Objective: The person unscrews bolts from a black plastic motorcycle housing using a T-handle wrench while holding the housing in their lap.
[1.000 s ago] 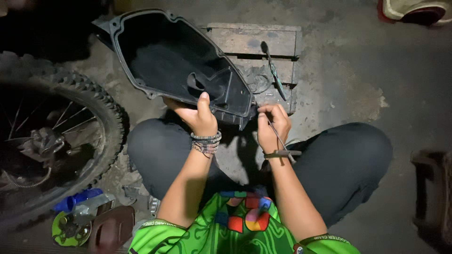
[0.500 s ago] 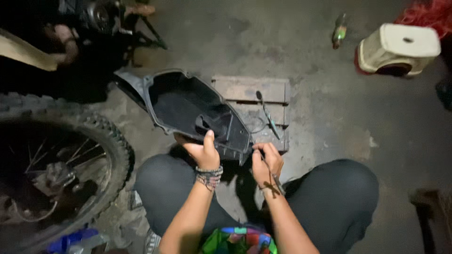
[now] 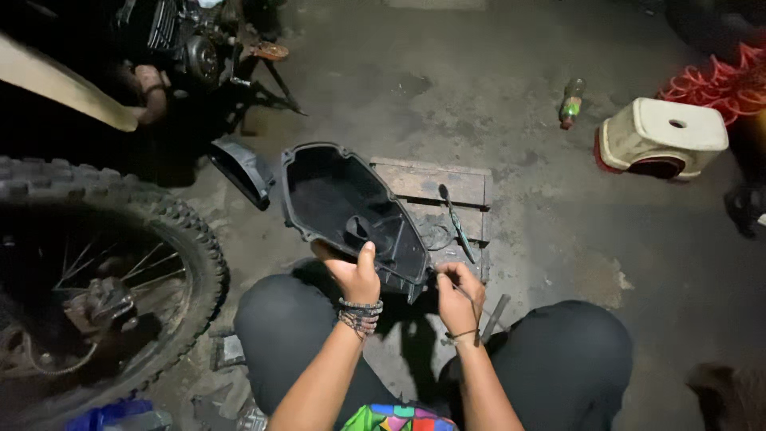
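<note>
My left hand (image 3: 353, 274) grips the near rim of a black hollow plastic motorcycle cover (image 3: 348, 209), which rests tilted between my knees and a small wooden pallet (image 3: 441, 188). My right hand (image 3: 459, 298) is closed around a thin metal tool or wire at the cover's lower right corner. What exactly it pinches is too small to tell. A long slim tool (image 3: 456, 222) lies on the pallet just beyond my right hand. Beaded bracelets ring my left wrist.
A knobby motorcycle wheel (image 3: 104, 279) fills the left side, the engine (image 3: 191, 48) behind it. Another black plastic part (image 3: 243, 172) lies by the cover. A bottle (image 3: 571, 102), a white stool (image 3: 662, 136) and red hose (image 3: 718, 80) sit far right on the concrete floor.
The view has tilted up and away, bringing the engine, stool and bottle into sight. Both hands stay on the cover's near edge, with my right hand shifted slightly right.
</note>
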